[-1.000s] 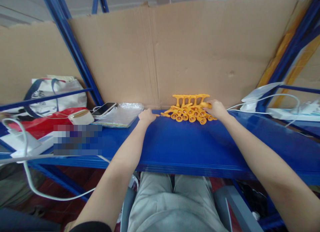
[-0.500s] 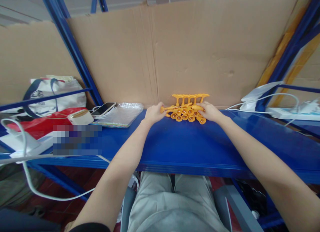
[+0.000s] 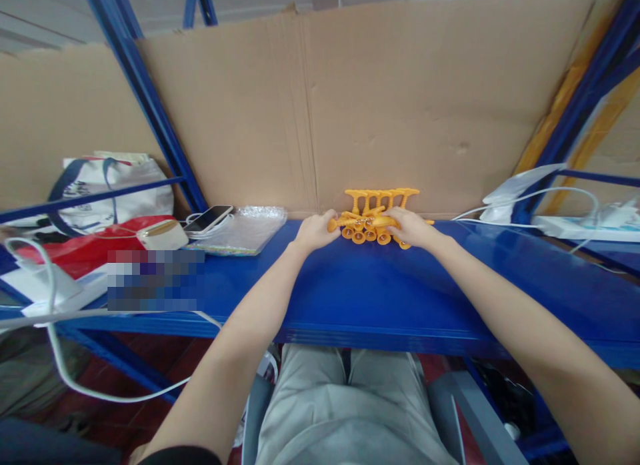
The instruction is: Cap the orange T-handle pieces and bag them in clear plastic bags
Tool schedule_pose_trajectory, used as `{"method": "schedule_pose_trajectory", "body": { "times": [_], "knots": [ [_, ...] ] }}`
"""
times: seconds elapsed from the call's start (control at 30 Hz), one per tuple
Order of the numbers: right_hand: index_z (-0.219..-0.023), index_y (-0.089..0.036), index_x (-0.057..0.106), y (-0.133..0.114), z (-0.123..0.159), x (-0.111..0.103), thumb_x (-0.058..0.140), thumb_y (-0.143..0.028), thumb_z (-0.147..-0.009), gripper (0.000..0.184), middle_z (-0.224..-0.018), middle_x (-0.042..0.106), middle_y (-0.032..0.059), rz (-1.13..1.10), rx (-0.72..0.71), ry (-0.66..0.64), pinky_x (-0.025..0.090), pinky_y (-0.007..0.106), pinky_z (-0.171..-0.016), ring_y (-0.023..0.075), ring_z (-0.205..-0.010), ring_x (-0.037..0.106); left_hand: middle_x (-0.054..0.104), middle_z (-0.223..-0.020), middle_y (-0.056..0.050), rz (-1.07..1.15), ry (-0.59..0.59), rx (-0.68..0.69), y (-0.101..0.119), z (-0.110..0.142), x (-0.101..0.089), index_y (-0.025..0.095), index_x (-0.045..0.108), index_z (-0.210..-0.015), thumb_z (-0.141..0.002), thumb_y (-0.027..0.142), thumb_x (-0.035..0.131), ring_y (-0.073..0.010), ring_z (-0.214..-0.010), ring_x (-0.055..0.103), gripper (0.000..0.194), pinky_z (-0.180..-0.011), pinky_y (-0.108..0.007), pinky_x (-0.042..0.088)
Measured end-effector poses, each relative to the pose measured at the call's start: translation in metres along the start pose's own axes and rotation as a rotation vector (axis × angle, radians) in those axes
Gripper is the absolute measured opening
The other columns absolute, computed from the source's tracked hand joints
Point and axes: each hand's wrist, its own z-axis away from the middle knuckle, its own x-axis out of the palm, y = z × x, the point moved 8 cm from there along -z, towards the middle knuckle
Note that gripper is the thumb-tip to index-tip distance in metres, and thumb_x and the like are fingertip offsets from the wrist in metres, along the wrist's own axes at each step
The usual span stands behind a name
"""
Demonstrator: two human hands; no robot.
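A pile of orange plastic pieces with round cup-shaped ends (image 3: 370, 235) lies on the blue shelf (image 3: 380, 291) against the cardboard. Behind it several alike pieces stand upright in a row, their flat tops (image 3: 383, 191) side by side. At the left end of the pile, my left hand (image 3: 316, 232) is closed on an orange cup-ended piece (image 3: 333, 224). My right hand (image 3: 410, 229) reaches over the pile from the right, its fingers closed on another orange piece (image 3: 383, 221). Fingertips of both hands are partly hidden.
To the left lie a bubble-wrap pouch (image 3: 250, 230), a phone (image 3: 210, 218), a white charger block (image 3: 163, 235) and a red bag (image 3: 90, 248). White cables (image 3: 545, 191) and a power strip (image 3: 585, 226) are at the right. Cardboard (image 3: 400, 105) stands behind.
Both hands have shifted: my left slightly right, my right leftward over the pile. The orange piece under my right fingers has moved left, covering some of the cups.
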Motion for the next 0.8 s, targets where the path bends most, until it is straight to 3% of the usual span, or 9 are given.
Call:
{"method": "schedule_pose_trajectory", "body": {
  "times": [0.17,0.47,0.67,0.8],
  "knots": [
    [-0.109,-0.015,0.066,0.002,0.000,-0.002,0.057,-0.017,-0.082,0.028,-0.111,0.069,0.0157,-0.010,0.012,0.008,0.052,0.048,-0.093,0.0298,-0.105,0.065,0.075,-0.093,-0.008,-0.017,-0.022,-0.028,-0.004,0.000,0.001,0.020,0.061,-0.116,-0.085,0.036,0.058,-0.0288,-0.093,0.071,0.035,-0.076,-0.032,0.051],
    [-0.114,-0.021,0.068,-0.027,-0.003,0.001,0.057,-0.018,-0.085,0.032,-0.112,0.069,0.0101,-0.027,-0.078,0.004,0.052,0.045,-0.092,0.0269,-0.106,0.064,0.075,-0.098,-0.008,0.008,-0.009,0.023,0.007,0.000,0.002,0.021,0.063,-0.117,-0.086,0.036,0.056,-0.0274,-0.094,0.071,0.035,-0.078,-0.032,0.052],
    [-0.118,-0.020,0.068,-0.005,0.001,-0.002,0.056,-0.019,-0.085,0.035,-0.109,0.069,0.0122,0.180,0.090,-0.042,0.053,0.044,-0.086,0.0285,-0.096,0.066,0.075,-0.092,-0.008,0.006,0.010,0.015,0.004,0.000,0.002,0.021,0.064,-0.115,-0.084,0.037,0.058,-0.0271,-0.090,0.071,0.035,-0.076,-0.031,0.052],
    [-0.118,-0.021,0.068,0.002,0.003,-0.003,0.056,-0.019,-0.085,0.035,-0.108,0.069,0.0119,0.206,0.111,-0.035,0.053,0.043,-0.085,0.0284,-0.095,0.066,0.075,-0.088,-0.008,0.013,0.013,0.011,0.002,-0.001,0.002,0.020,0.064,-0.114,-0.084,0.038,0.057,-0.0273,-0.088,0.071,0.036,-0.075,-0.031,0.051]
  ]
}}
